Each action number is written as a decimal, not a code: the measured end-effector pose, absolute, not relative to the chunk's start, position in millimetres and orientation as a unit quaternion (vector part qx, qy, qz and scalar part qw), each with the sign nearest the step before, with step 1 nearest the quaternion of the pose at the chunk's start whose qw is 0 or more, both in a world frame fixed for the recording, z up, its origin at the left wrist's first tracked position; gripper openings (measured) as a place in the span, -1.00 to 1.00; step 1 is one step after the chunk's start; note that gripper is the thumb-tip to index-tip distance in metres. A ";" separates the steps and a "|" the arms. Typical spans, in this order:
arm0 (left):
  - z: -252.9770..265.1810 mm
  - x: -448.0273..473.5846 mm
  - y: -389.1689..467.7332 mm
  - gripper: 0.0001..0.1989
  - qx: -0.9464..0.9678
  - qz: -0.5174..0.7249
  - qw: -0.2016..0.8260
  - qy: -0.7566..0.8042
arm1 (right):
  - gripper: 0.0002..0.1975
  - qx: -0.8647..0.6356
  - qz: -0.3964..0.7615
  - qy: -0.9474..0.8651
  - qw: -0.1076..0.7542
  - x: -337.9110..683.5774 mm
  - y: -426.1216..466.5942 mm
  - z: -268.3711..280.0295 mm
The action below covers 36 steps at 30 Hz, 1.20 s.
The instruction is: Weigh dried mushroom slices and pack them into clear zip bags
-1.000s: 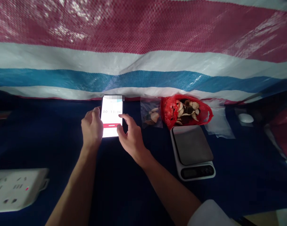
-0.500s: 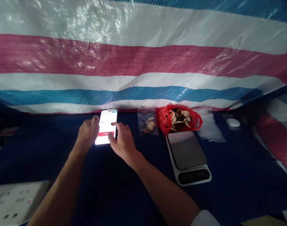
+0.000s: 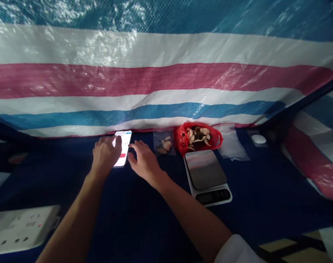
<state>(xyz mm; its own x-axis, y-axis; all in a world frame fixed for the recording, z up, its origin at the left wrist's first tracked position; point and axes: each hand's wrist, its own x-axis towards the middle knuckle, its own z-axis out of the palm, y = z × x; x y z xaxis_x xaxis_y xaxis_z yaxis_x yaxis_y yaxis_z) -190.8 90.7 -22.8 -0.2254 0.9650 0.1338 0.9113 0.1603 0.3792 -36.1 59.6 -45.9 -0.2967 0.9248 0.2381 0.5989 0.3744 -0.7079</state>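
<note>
A slim, rectangular phone with a glowing white screen lies on dark blue cloth, its far edge near the red, white and blue striped plastic sheet. The left hand reaches over its left edge, thumb across the screen — whether it grips, I cannot tell. The right hand has thumb and forefinger apart by the phone's right edge; contact is unclear. Open cloth separates this hand from the white, grey-topped kitchen scale, and more runs between both forearms toward the near side
</note>
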 end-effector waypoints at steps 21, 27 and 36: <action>-50.8 -46.4 28.4 -0.60 0.763 0.262 -0.047 0.588 | -0.72 -0.490 0.004 -0.750 0.443 225.1 15.7 -51.6; -62.9 -33.4 20.8 -0.54 0.775 0.255 -0.091 0.572 | -0.72 -0.548 -0.084 -0.717 0.422 295.9 10.5 -86.8; -85.4 -26.0 23.8 -0.53 0.777 0.226 -0.061 0.584 | -0.58 -0.616 -0.048 -0.748 0.241 314.1 8.9 -114.1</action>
